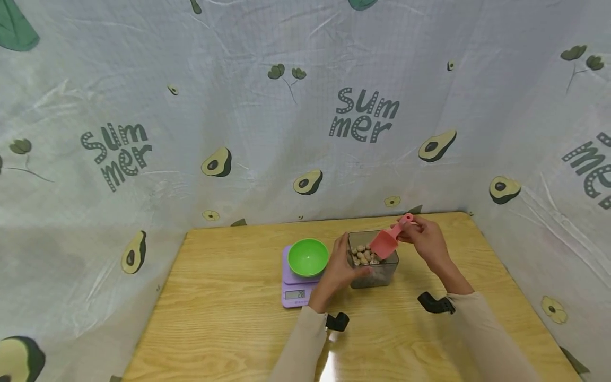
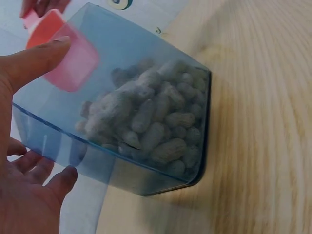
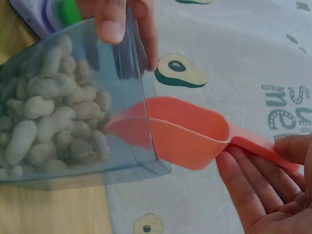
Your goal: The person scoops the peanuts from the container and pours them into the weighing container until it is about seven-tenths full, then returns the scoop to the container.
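Observation:
A see-through grey-blue plastic container (image 1: 374,277) holds unshelled peanuts (image 3: 58,122). My left hand (image 1: 340,268) grips its left side, with the thumb and fingers on either side of the wall. A pink scoop (image 1: 384,244) slants into the container's mouth, its front lip close to the peanuts in the right wrist view. My right hand (image 1: 426,240) pinches the scoop's handle above the right rim. Inside the scoop, the part of the bowl that shows is bare in the right wrist view.
Left of the container, a green bowl (image 1: 308,258) sits on a purple kitchen scale (image 1: 289,277) whose display reads 28. All stand on a wooden table (image 1: 229,313). Behind it hangs a pale curtain (image 1: 258,196) with avocado prints.

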The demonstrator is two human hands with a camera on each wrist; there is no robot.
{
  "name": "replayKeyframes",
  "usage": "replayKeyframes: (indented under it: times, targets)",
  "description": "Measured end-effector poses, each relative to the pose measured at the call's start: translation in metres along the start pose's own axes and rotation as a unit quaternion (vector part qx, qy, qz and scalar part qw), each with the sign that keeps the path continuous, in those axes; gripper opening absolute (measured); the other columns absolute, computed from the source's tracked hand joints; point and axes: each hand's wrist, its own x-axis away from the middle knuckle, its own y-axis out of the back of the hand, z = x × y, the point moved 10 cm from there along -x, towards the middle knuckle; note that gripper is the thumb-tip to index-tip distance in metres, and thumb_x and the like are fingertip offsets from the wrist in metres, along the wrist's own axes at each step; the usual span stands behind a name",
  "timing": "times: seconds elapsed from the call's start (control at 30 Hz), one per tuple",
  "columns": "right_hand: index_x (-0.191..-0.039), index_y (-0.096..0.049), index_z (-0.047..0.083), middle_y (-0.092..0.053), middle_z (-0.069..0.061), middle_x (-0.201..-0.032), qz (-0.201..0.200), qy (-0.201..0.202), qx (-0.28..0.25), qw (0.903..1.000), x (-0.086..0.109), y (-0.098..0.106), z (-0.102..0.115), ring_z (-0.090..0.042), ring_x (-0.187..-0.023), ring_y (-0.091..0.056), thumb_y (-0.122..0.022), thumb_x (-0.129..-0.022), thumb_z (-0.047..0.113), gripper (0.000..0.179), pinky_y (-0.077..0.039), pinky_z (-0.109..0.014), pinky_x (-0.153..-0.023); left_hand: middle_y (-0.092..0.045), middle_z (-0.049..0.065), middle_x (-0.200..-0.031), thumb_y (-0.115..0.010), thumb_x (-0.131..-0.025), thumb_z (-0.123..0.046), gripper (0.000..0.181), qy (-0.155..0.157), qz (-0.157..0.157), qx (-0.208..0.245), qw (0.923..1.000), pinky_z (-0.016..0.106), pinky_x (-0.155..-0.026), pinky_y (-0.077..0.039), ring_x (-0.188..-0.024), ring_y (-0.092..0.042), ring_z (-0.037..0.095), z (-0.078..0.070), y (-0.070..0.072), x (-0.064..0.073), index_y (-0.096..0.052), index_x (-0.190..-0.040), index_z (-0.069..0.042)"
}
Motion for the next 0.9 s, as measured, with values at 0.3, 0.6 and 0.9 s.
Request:
replayKeyframes:
  times: [0.3,0.6,0.9]
  targets:
    - [-0.116,-0.066,-0.003,-0.076,-0.018,-0.091,-0.108,0.080,0.170,0.9762,0.005,-0.002,0.017,-0.017,-0.072,-0.075,-0.054,-0.102,0.022,0.031,-0.055,-0.016,-0.062,-0.016,0.015,-0.165,-0.078,-0.082,-0.042,0.110,0.007,0.024,-0.001,0.9997,0.056,-0.112,-0.037,-0.147,-0.031,0.037,0.000,-0.009,-0.004,-0.004,-0.160,-0.018]
    - [-0.109,-0.072,0.000,-0.076,-0.016,-0.084,-0.067,0.091,0.226,0.9676,0.008,-0.014,0.023,-0.027,-0.073,-0.072,-0.061,-0.098,0.020,0.025,-0.052,-0.028,-0.059,-0.018,0.013,-0.165,-0.078,-0.082,-0.044,0.110,0.005,0.037,0.002,0.9993,0.053,-0.115,-0.035,-0.148,-0.030,0.034,0.000,-0.012,-0.006,-0.004,-0.160,-0.018]
    - [-0.091,-0.064,-0.004,-0.067,-0.016,-0.066,-0.084,0.177,0.328,0.9240,0.016,-0.026,0.040,-0.023,-0.050,-0.061,-0.062,-0.096,0.011,0.015,-0.049,-0.033,-0.046,-0.017,0.012,-0.165,-0.078,-0.082,-0.043,0.110,0.000,0.041,0.011,0.9991,0.054,-0.114,-0.036,-0.147,-0.032,0.034,-0.001,-0.017,-0.009,-0.006,-0.160,-0.017]
